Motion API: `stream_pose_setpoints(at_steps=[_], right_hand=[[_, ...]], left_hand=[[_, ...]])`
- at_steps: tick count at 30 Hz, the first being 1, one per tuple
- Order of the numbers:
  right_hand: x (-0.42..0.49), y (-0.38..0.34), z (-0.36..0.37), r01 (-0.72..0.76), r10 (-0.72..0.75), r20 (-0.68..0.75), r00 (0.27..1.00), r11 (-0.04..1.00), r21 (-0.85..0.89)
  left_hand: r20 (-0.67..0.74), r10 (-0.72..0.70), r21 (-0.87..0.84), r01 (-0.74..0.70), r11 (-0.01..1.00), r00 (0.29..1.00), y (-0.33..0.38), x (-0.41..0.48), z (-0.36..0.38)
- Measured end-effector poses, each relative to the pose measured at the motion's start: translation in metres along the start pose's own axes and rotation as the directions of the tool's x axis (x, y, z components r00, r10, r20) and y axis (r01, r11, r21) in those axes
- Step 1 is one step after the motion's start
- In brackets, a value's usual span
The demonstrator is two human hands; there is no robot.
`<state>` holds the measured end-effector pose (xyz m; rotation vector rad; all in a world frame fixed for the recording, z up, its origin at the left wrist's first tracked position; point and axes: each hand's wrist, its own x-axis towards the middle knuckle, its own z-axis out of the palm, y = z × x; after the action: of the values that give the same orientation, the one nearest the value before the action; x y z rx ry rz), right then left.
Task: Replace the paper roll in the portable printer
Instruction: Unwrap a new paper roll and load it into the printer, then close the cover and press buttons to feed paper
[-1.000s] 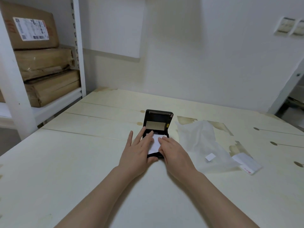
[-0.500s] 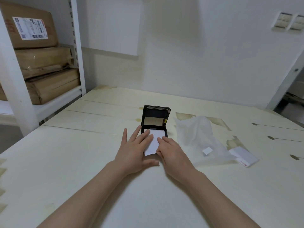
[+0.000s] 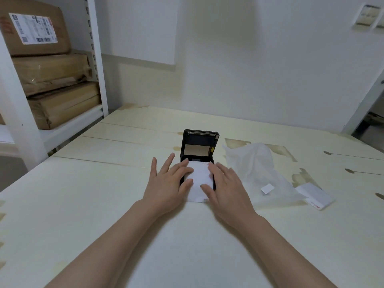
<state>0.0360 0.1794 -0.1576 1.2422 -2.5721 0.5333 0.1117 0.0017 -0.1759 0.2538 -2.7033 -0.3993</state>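
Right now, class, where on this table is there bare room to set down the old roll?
Bare: left of the printer and left hand, towards the shelf; also the near edge between the forearms. Crowded: right of the right hand, where the plastic bag and packet lie.

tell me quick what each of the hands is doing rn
Left hand: open, fingers flat on the paper.
Right hand: open, flat on the paper too.

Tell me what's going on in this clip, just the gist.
A person is loading paper into a small black printer on a table. Its lid stands open. Both hands rest flat on the printer body, the left hand and right hand on either side of a white paper strip drawn out toward the person. A crumpled clear bag and a white packet lie to the right.
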Motion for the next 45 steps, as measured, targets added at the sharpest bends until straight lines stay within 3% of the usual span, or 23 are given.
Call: stream_pose_setpoints(at_steps=[4, 10, 15, 19, 21, 24, 28, 30, 39, 45], right_hand=[[0.004, 0.008, 0.003, -0.084, 0.084, 0.008, 0.996, 0.995, -0.06], [0.024, 0.013, -0.008, -0.24, 0.315, -0.126, 0.941, 0.88, 0.409], [0.075, 0.006, -0.046, -0.196, 0.302, -0.164, 0.939, 0.862, 0.467], [0.099, 0.003, -0.054, -0.241, 0.286, -0.018, 0.958, 0.837, 0.491], [0.097, 0.003, -0.05, -0.229, 0.285, -0.031, 0.958, 0.826, 0.515], [0.085, 0.005, -0.043, -0.224, 0.36, -0.099, 0.928, 0.749, 0.624], [0.068, 0.009, -0.037, -0.198, 0.355, -0.075, 0.932, 0.67, 0.715], [0.06, 0.011, -0.036, -0.186, 0.336, -0.075, 0.939, 0.679, 0.71], [0.02, 0.022, 0.001, 0.039, 0.105, -0.293, 0.95, 0.895, 0.445], [0.007, 0.025, 0.011, 0.082, -0.013, -0.257, 0.966, 0.961, 0.263]], left_hand=[[-0.011, -0.008, -0.04, 0.008, 0.999, 1.0, -0.002, 0.001, 0.003], [-0.03, -0.026, -0.084, 0.023, 0.996, 0.999, -0.003, 0.002, 0.001], [-0.066, -0.042, -0.167, 0.031, 0.985, 0.997, -0.004, 0.002, 0.0], [-0.164, -0.059, -0.164, 0.031, 0.986, 0.985, -0.005, 0.003, 0.002], [-0.187, -0.072, -0.186, 0.036, 0.982, 0.98, -0.003, 0.004, 0.003], [-0.21, -0.118, -0.217, 0.071, 0.974, 0.971, -0.002, 0.004, 0.001], [-0.222, -0.139, -0.214, 0.091, 0.973, 0.965, -0.006, 0.007, -0.001], [-0.216, -0.121, -0.208, 0.075, 0.975, 0.969, -0.008, 0.007, -0.001], [-0.251, -0.03, -0.151, -0.008, 0.989, 0.968, -0.006, 0.004, -0.002], [-0.22, 0.061, -0.066, -0.077, 0.995, 0.973, -0.007, 0.0, -0.003]])
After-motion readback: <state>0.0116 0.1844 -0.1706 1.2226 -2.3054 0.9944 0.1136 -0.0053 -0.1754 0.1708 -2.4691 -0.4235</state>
